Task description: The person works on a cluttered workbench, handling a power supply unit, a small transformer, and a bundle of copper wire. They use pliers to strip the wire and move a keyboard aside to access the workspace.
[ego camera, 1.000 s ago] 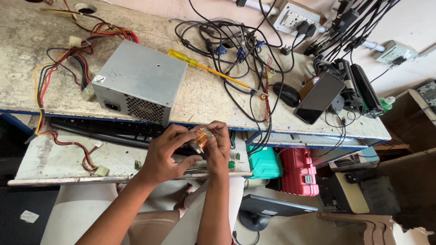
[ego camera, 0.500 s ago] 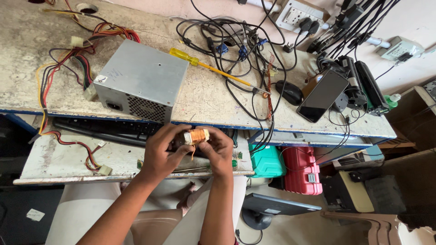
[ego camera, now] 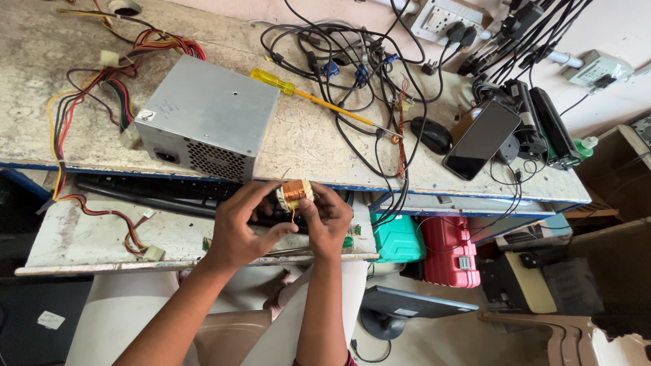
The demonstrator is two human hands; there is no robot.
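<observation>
1. Small transformer (ego camera: 296, 193) with copper-coloured winding and pale frame, held up in front of the bench edge, just below the middle of the view.
2. Pinched between both hands: left hand (ego camera: 239, 227) at 9 o'clock of it, fingers curled round its near side, thumb pressed close beneath; right hand (ego camera: 331, 220) at 4 o'clock, fingertips closed on its right end.
3. Thin wire lead (ego camera: 293, 215) hanging from its underside, between the two thumbs.
4. Directly behind the hands, at 12 o'clock: grey metal power supply box (ego camera: 207, 118), vented face toward the viewer, resting on the worn bench top (ego camera: 305, 146).
5. At 10 o'clock of the box: bundle of red, yellow and black wires (ego camera: 129, 64) with pale connectors, trailing over the bench's left side.
6. At 1 o'clock of the transformer: yellow-handled screwdriver (ego camera: 298, 93) lying aslant, tip toward the right, beside a tangle of black cables (ego camera: 352, 61).
7. Further out at 2 o'clock: black mouse (ego camera: 431, 134) and dark phone (ego camera: 481, 139), propped up aslant.
8. At 9 o'clock, under the bench top: black keyboard (ego camera: 169, 193) on a lower shelf (ego camera: 88, 237), partly hidden by the hands.
9. At 4 o'clock, below the bench: green case (ego camera: 397, 237) touching a red case (ego camera: 447, 247).
</observation>
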